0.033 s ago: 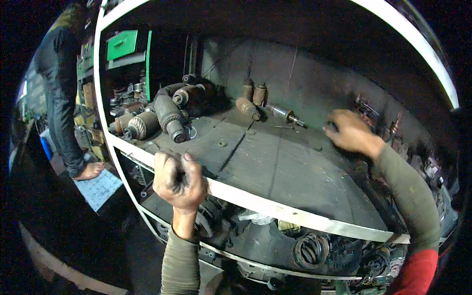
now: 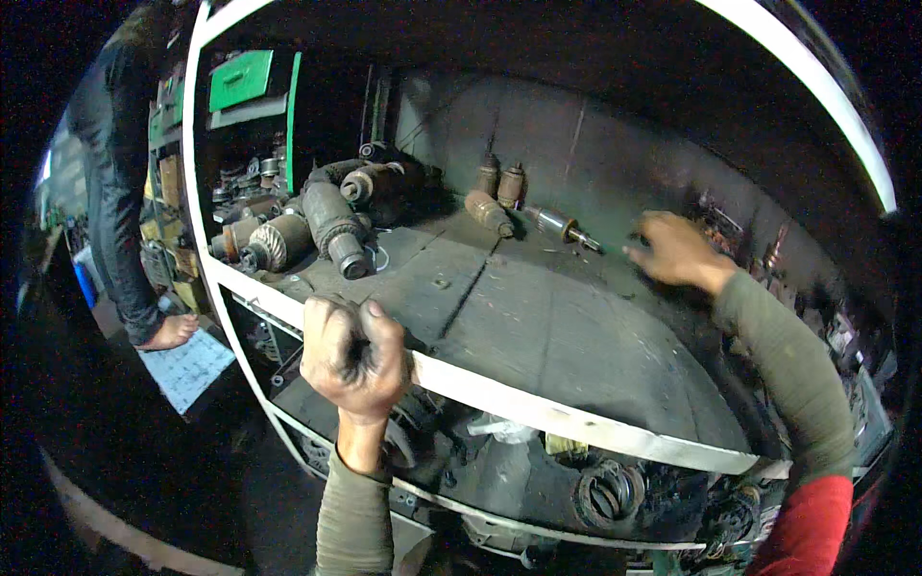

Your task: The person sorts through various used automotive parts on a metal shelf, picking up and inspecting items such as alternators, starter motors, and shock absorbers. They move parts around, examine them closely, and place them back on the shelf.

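Observation:
My left hand (image 2: 353,357) is closed in a fist around the white front rail (image 2: 499,396) of a metal shelf. My right hand (image 2: 680,252) reaches over the right side of the shelf board, fingers curved with a gap at the thumb and nothing visible in them. Closest to its fingertips lies a motor armature (image 2: 555,225) with a shiny shaft pointing toward the hand, apart from it. Just left of that, another armature (image 2: 490,213) lies on its side. Two more armatures (image 2: 511,184) stand upright behind them against the back panel.
A heap of dirty armatures (image 2: 332,228) fills the shelf's left end. Dark metal parts (image 2: 768,252) crowd the right side. On the lower shelf are wire coils (image 2: 609,492) and a clear plastic bag (image 2: 501,428). At far left, a barefoot person (image 2: 120,211) stands by a green drawer (image 2: 240,79).
My right hand has shifted slightly left, and its forearm has moved a little with it. My left hand stays around the rail. The armatures look unmoved.

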A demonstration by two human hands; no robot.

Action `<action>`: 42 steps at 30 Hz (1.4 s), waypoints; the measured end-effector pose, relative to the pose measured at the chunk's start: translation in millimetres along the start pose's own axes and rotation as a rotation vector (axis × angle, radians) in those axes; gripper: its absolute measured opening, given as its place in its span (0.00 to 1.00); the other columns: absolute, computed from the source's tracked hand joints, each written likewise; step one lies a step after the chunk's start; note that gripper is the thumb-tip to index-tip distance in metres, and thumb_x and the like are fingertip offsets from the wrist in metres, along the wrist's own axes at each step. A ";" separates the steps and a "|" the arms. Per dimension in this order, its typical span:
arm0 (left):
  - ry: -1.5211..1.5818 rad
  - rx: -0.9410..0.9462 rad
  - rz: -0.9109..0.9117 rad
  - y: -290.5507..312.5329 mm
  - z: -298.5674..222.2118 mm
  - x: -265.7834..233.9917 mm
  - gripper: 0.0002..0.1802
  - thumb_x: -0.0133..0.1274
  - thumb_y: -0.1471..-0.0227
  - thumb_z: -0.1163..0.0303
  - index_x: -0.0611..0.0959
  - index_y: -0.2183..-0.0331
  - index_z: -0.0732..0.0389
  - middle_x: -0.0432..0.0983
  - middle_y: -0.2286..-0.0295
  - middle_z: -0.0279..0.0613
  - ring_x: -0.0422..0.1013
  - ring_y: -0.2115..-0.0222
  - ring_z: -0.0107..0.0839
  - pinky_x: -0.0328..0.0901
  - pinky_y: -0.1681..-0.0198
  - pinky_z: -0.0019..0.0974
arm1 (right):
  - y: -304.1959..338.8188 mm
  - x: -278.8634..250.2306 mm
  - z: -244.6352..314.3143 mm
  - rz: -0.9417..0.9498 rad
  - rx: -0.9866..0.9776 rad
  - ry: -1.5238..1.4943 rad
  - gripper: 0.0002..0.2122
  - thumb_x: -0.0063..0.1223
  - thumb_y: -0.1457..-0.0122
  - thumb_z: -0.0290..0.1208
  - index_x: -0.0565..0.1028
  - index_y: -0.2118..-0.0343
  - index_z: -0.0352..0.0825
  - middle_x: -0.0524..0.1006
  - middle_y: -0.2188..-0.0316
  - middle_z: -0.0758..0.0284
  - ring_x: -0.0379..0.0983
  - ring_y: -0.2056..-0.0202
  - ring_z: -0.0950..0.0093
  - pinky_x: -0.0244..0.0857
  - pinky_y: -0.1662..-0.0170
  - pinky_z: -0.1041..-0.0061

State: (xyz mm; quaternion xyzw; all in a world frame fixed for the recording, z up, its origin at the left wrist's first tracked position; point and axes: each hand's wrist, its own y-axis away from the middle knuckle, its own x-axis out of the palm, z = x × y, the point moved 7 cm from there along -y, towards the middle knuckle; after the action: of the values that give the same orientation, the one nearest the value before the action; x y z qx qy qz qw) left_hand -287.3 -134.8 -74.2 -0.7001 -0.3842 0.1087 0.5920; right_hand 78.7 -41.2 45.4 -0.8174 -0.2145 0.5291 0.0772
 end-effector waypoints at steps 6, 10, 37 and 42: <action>0.089 0.147 -0.002 -4.6 10.8 2.7 0.15 0.57 0.65 0.83 0.66 0.86 0.60 0.57 0.84 0.41 0.55 0.84 0.38 0.50 0.80 0.39 | -148.3 95.7 2.9 0.163 0.139 -0.232 0.38 0.59 0.49 0.63 0.75 0.51 0.26 0.75 0.50 0.46 0.72 0.48 0.50 0.68 0.47 0.57; 0.134 0.172 -0.028 -2.4 15.0 3.3 0.15 0.56 0.64 0.82 0.66 0.86 0.59 0.55 0.85 0.39 0.54 0.84 0.38 0.50 0.80 0.38 | -184.8 129.1 7.5 0.263 0.184 -0.179 0.44 0.56 0.51 0.69 0.72 0.48 0.26 0.75 0.50 0.46 0.73 0.49 0.50 0.68 0.48 0.57; -0.096 0.153 0.053 -5.2 -9.4 7.5 0.14 0.55 0.48 0.79 0.66 0.78 0.67 0.57 0.80 0.45 0.56 0.79 0.38 0.56 0.75 0.38 | 174.2 -124.8 20.6 -0.330 -0.303 -0.946 0.33 0.69 0.54 0.25 0.69 0.43 0.25 0.74 0.45 0.55 0.68 0.42 0.66 0.58 0.36 0.67; -0.055 0.037 0.059 -3.6 -2.6 6.5 0.14 0.54 0.44 0.77 0.68 0.78 0.68 0.58 0.80 0.44 0.56 0.80 0.35 0.55 0.75 0.35 | 205.6 -121.8 7.8 -0.399 -0.261 -1.109 0.31 0.69 0.52 0.26 0.69 0.45 0.23 0.76 0.49 0.54 0.71 0.46 0.66 0.61 0.39 0.67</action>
State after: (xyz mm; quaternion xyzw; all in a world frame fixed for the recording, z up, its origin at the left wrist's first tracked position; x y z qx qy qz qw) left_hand -282.8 -132.4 -68.2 -0.6969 -0.3773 0.1525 0.5906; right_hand 84.5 -278.9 70.8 -0.3663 -0.4352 0.8210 -0.0494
